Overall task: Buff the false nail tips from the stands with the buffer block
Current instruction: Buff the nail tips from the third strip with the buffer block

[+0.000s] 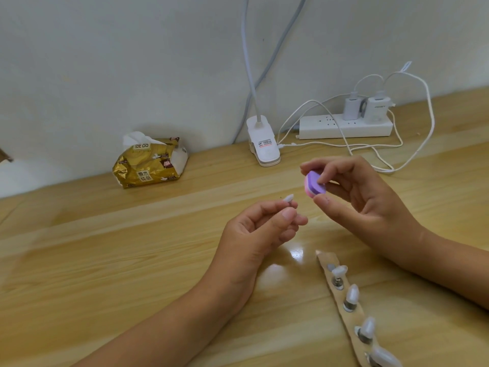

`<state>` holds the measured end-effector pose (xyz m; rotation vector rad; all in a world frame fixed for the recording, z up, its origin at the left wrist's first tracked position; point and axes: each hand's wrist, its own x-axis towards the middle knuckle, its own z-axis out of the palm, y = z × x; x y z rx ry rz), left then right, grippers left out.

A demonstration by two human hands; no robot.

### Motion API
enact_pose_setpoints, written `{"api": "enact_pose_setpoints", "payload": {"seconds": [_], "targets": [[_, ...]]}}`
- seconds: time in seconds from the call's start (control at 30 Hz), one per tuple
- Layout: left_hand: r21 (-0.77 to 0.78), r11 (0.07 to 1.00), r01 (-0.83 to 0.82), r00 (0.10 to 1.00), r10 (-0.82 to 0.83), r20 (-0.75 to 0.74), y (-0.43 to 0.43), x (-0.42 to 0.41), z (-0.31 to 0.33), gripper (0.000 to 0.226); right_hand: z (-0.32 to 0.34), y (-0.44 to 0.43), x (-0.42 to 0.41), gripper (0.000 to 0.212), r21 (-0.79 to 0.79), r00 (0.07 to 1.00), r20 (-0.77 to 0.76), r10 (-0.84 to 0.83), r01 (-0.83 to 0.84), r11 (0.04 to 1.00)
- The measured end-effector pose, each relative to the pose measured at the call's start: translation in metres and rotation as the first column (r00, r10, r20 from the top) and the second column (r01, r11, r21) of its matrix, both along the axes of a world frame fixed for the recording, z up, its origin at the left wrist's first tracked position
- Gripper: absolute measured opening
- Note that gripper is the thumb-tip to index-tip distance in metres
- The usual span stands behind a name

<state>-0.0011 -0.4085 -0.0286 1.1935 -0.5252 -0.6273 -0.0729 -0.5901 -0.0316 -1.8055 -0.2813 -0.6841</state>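
Head view, only cam.

Obs: L hand (254,234) pinches the base of one nail tip (288,198) betw. thumb and curled fingers. The tip pokes out up and away from the palm. How it sits on its stand is hidden by the fingers. R hand (354,197) pinches the buffer block (313,185), purple over pink, betw. thumb below and fingers on top. Block and tip are near but apart, no contact yet. Both are held in the air above the table (105,260).

Holder strip (324,260) lies just under the R forearm and runs out of frame at the bottom. It carries four more tips on stands, first of them (339,271). One slot (330,267) at the far end looks bare.

Risks (judgement):
- The pinch on the tip is small. Hard buffing pressure could twist it out of the fingers or off its stand.
- The tip is white and tiny, so if dropped it would be hard to find on glossy wood.
- If the R forearm drops or sweeps, it could knock the strip's stands over.
- The block is held only at its edges, so it may pivot under load.

Room: open wood to the L and in front of both hands. At the back along the wall are a tissue pack (149,164), lamp clip (264,144), power strip (344,125) and loose cables (370,154). The cables lie near behind the R hand. Near table edge not in view.
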Motion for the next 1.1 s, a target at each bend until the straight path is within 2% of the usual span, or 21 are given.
{"api": "enact_pose_setpoints", "payload": {"seconds": [0.23,0.33,0.57,0.83,0.97,1.1], "targets": [[0.052,0.999,-0.004,0.997,-0.001,0.083,-0.0008,0.0001,-0.0025,0.011,0.0024,-0.0013,0.0018,0.028,-0.17,0.993,0.104,-0.056,0.073,0.983],[0.051,0.999,0.0,0.993,-0.006,0.117,-0.0005,0.0011,-0.0033,0.012,0.0015,-0.0024,0.0025,0.029,-0.255,0.992,0.102,-0.078,0.102,0.961],[0.034,0.999,0.016,0.993,-0.02,0.118,-0.0009,0.0013,-0.0049,0.013,0.0019,-0.003,0.0024,0.032,-0.27,0.995,0.065,-0.079,0.094,0.958],[0.113,0.994,0.007,0.979,-0.03,0.203,-0.0004,-0.0006,-0.0045,0.012,0.0005,0.0049,-0.0017,0.031,-0.286,0.996,0.081,0.02,0.004,0.958],[0.114,0.993,0.013,0.979,-0.036,0.2,0.0,-0.0009,-0.0046,0.003,0.0004,0.0037,-0.002,0.03,-0.24,0.999,0.048,0.017,-0.006,0.971],[0.109,0.994,0.014,0.977,-0.037,0.211,-0.0002,-0.0025,-0.0031,0.001,-0.0009,0.0042,-0.0015,0.027,-0.35,0.994,0.105,0.017,0.021,0.936]]}}
